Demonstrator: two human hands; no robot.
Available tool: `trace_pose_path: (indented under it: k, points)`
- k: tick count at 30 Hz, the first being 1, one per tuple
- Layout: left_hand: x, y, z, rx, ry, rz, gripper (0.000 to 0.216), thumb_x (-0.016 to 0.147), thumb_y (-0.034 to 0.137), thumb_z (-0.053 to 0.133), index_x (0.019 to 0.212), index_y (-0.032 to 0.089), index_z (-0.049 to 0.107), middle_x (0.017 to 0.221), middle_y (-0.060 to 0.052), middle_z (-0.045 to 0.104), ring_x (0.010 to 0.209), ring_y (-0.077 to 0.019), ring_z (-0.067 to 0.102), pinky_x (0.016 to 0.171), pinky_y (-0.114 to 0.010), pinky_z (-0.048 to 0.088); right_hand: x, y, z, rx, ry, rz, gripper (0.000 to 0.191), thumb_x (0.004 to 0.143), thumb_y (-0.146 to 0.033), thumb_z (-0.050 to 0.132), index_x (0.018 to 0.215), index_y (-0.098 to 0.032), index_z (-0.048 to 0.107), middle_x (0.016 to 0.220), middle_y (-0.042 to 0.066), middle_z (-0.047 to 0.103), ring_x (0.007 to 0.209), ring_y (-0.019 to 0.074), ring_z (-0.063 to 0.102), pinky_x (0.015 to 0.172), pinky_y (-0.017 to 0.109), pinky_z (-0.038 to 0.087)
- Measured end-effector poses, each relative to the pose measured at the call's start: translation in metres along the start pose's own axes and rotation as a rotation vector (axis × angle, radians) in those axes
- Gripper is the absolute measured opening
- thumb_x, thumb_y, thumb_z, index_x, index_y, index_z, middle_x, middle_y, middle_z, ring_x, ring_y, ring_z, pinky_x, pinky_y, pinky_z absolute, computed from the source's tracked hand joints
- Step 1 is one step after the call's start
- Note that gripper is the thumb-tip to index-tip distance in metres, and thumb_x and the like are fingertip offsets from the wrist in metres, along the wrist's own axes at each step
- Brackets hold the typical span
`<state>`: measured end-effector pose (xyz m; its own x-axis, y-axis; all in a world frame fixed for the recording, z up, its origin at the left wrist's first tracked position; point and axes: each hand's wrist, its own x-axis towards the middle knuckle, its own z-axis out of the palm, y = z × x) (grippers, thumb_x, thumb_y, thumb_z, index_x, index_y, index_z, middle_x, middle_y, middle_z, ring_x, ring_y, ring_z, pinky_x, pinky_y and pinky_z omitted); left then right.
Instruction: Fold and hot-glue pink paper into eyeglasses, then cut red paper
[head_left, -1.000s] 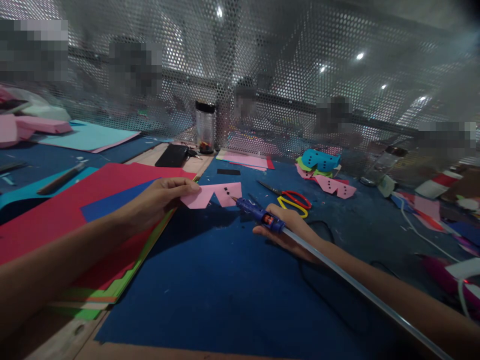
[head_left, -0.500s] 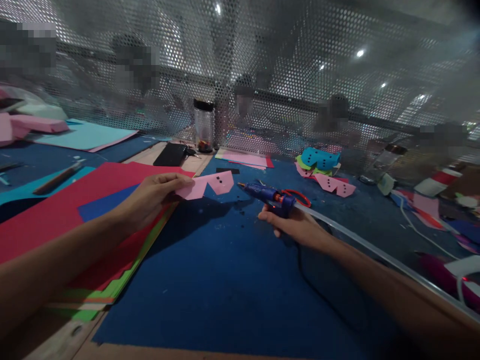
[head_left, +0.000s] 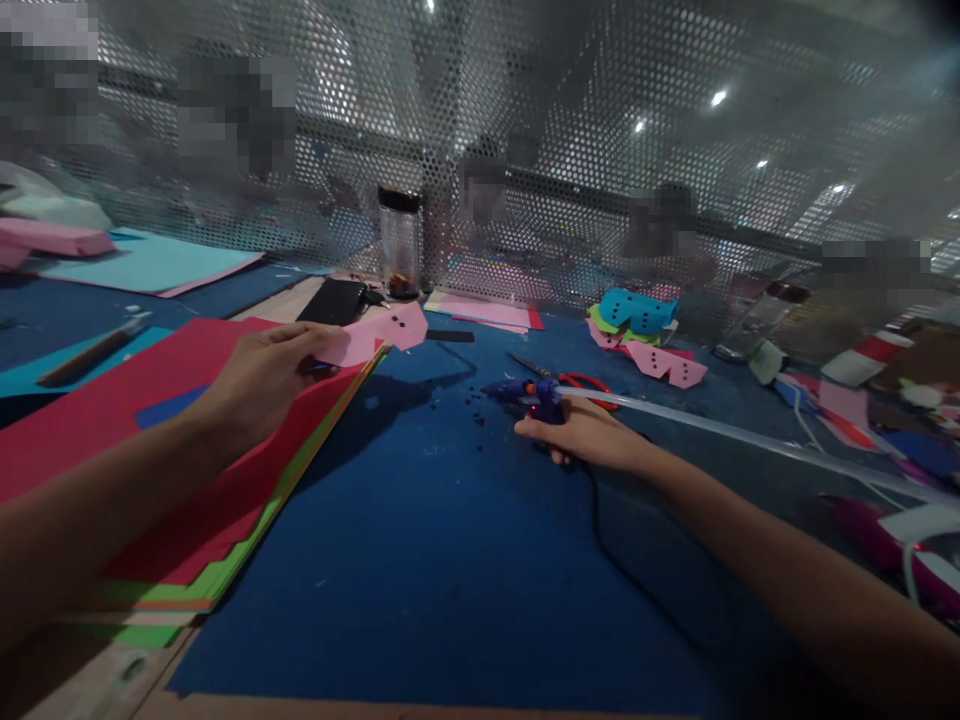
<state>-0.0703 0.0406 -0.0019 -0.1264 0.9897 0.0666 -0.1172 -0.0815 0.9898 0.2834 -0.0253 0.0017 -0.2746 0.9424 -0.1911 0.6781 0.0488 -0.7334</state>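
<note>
My left hand (head_left: 274, 372) pinches one end of a pink paper cutout (head_left: 356, 343), raised above the edge of the coloured sheets. The cutout has a notch in its lower edge and a few black dots at its far end. In my right hand (head_left: 581, 430) is a blue glue gun (head_left: 536, 392), held low over the blue mat with its nozzle pointing left. A long clear glue stick (head_left: 690, 415) runs out of its back toward the right. Small black bits (head_left: 478, 408) lie on the mat near the nozzle. Red-handled scissors (head_left: 592, 381) rest just behind the gun.
Red paper sheets (head_left: 187, 500) are stacked at left, with a brown-handled tool (head_left: 90, 358) beyond. Behind stand a phone (head_left: 334, 302) and a lidded jar (head_left: 400, 245). Dotted paper cutouts (head_left: 637, 312) lie at back right. A magenta glue gun (head_left: 862, 525) and a cord are at right.
My left hand has drawn the pink cutout left and up, away from the nozzle. My right hand has lowered the glue gun and tipped it level, and the scissors show more.
</note>
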Motion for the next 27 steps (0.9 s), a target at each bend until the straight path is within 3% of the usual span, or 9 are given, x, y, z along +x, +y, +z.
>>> trace_pose_path:
  k: [6, 14, 27]
  points:
    - [-0.0017, -0.0002, 0.0019, 0.009, -0.027, -0.014, 0.026, 0.065, 0.034, 0.086, 0.082, 0.016, 0.077, 0.082, -0.003, 0.068, 0.079, -0.0169, 0.059, 0.072, -0.028, 0.048, 0.0002, -0.0013, -0.0012, -0.013, -0.027, -0.028, 0.039, 0.088, -0.057, 0.066, 0.081, -0.02, 0.062, 0.06, 0.002, 0.06, 0.051, 0.0143, 0.059, 0.046, 0.027, 0.043]
    - [0.0008, -0.0028, -0.0002, 0.039, -0.047, 0.002, 0.03, 0.067, 0.036, 0.085, 0.086, 0.015, 0.078, 0.083, -0.002, 0.069, 0.079, -0.0142, 0.058, 0.072, -0.025, 0.045, 0.0012, 0.0018, -0.0012, -0.022, -0.048, -0.013, 0.041, 0.088, -0.06, 0.065, 0.082, -0.019, 0.061, 0.059, 0.0, 0.059, 0.051, 0.0137, 0.059, 0.047, 0.026, 0.043]
    - [-0.0008, -0.0022, 0.0001, 0.044, -0.065, -0.01, 0.025, 0.069, 0.037, 0.084, 0.084, 0.017, 0.078, 0.086, -0.005, 0.069, 0.08, -0.0167, 0.06, 0.073, -0.028, 0.046, 0.0018, -0.0004, -0.0018, -0.075, -0.051, -0.044, 0.041, 0.089, -0.06, 0.064, 0.078, -0.021, 0.056, 0.062, 0.001, 0.061, 0.051, 0.0146, 0.06, 0.047, 0.028, 0.044]
